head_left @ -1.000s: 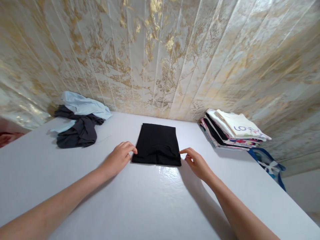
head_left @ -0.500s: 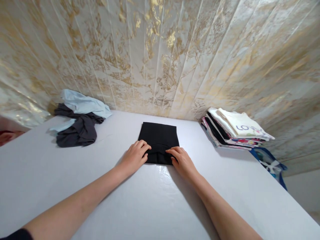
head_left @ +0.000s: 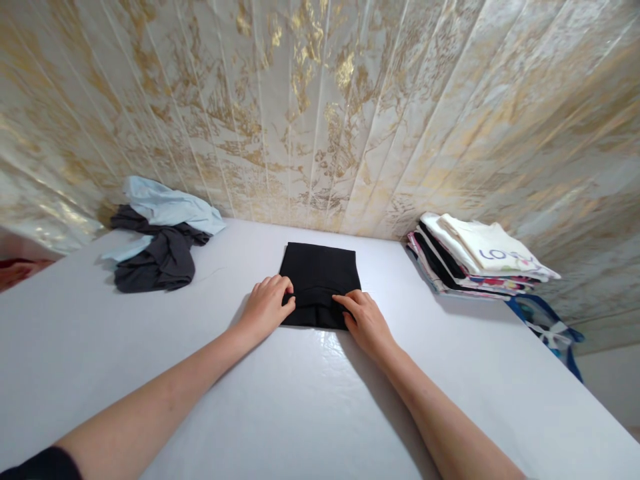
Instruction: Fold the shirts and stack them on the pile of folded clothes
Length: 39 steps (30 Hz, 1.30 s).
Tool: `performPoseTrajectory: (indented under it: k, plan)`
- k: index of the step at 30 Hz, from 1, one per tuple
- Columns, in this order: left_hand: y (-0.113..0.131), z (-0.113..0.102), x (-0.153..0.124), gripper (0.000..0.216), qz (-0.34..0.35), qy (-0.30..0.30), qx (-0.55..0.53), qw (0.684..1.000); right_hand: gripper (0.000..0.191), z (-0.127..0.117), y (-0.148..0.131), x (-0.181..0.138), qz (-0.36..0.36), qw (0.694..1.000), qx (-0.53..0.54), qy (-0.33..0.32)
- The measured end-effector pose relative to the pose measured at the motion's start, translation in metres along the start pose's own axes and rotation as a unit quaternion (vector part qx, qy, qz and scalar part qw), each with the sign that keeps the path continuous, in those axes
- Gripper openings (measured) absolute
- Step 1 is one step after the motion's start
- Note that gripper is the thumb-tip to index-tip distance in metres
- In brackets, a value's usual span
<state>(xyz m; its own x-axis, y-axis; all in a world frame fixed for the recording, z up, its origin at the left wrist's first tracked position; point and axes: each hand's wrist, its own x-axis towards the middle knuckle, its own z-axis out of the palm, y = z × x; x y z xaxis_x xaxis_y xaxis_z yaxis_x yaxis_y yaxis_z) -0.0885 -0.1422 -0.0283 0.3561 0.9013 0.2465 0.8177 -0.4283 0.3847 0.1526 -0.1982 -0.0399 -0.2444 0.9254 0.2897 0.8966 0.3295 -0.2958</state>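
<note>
A black T-shirt, folded into a near-square, lies flat on the white table in the middle of the head view. A curved neckline shows near its front edge. At its left side my left hand is closed, thumb and forefinger pinching the cloth by the front left corner. My right hand rests over the front right part, its fingers bent on the fabric near the neckline and the thumb at the edge. The fingertips of both hands are partly hidden against the dark cloth.
Loose dark grey and light blue clothes lie heaped at the back left of the table. A stack of folded clothes, cream shirt on top, stands at the back right. Beyond the right edge is a blue-trimmed bag. A gold-patterned curtain hangs behind.
My left hand has drawn slightly left, from over the T-shirt to its left edge, its fingers curling closer to the thumb. My right hand stays nearly in place. The view has shifted slightly.
</note>
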Motion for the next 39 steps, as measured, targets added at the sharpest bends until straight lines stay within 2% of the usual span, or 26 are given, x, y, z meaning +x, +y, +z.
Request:
performPoseTrajectory:
  k: [7, 9, 13, 16, 21, 25, 30, 32, 35, 37, 39]
  plan:
    - [0.004, -0.006, -0.004, 0.005, 0.011, 0.069, 0.012, 0.998, 0.044, 0.001, 0.003, 0.001, -0.006, 0.999, -0.016, 0.028]
    - [0.007, -0.007, -0.009, 0.004, 0.017, 0.053, 0.019, 0.998, 0.038, 0.0, 0.005, -0.001, -0.009, 0.999, -0.007, 0.036]
    - [0.001, -0.009, -0.006, 0.02, -0.015, 0.035, -0.028, 0.999, 0.023, -0.003, 0.006, -0.002, 0.0, 0.998, 0.025, 0.062]
    - [-0.018, -0.01, 0.015, 0.017, -0.063, 0.039, -0.089, 0.993, 0.022, -0.004, 0.007, -0.002, 0.004, 0.996, 0.039, 0.074]
    - [-0.045, -0.006, 0.075, 0.015, -0.183, 0.004, -0.147, 0.972, 0.021, -0.004, 0.008, 0.001, -0.003, 0.997, 0.039, 0.059]
    - [-0.047, 0.009, 0.111, 0.026, -0.2, 0.002, -0.154, 0.968, 0.019, -0.006, -0.001, -0.001, 0.0, 0.998, 0.035, 0.046]
    - [-0.047, 0.028, 0.119, 0.022, -0.212, 0.005, -0.181, 0.96, 0.024, -0.016, -0.01, -0.005, -0.008, 0.998, 0.058, 0.006]
    - [-0.049, 0.031, 0.118, 0.017, -0.21, 0.01, -0.202, 0.957, 0.023, -0.022, 0.003, 0.0, 0.03, 0.996, 0.081, 0.029]
    - [-0.052, 0.031, 0.122, 0.016, -0.203, 0.009, -0.241, 0.949, 0.019, -0.033, 0.036, 0.021, 0.171, 0.971, 0.147, 0.086]
    - [-0.051, 0.031, 0.129, 0.018, -0.201, 0.004, -0.268, 0.942, 0.015, -0.037, 0.057, 0.041, 0.28, 0.927, 0.24, 0.071]
    - [-0.049, 0.032, 0.136, 0.02, -0.204, -0.001, -0.29, 0.935, 0.01, -0.035, 0.069, 0.062, 0.373, 0.863, 0.336, 0.053]
